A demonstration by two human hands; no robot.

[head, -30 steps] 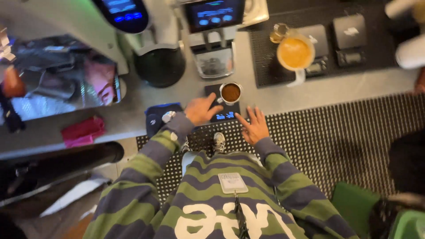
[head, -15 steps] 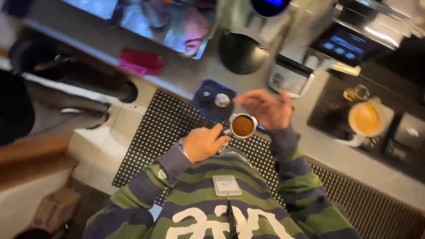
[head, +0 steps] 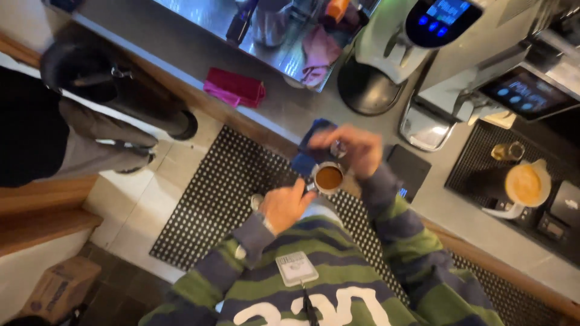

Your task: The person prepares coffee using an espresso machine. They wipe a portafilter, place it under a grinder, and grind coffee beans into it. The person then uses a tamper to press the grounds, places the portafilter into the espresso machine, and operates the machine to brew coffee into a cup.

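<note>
Lying on the grey worktop [head: 284,111] at far left is a folded pink cloth [head: 235,87]. Nearer, the left hand [head: 287,205] has its grip closed on the handle of a round metal portafilter [head: 328,177], held over the studded black mat [head: 223,193] and filled with brown ground coffee. Just above it, the right hand [head: 356,148] pinches a small tool, touching a blue cloth [head: 311,151]. Farther right, a white cup [head: 524,187] holds tan, milky coffee.
</note>
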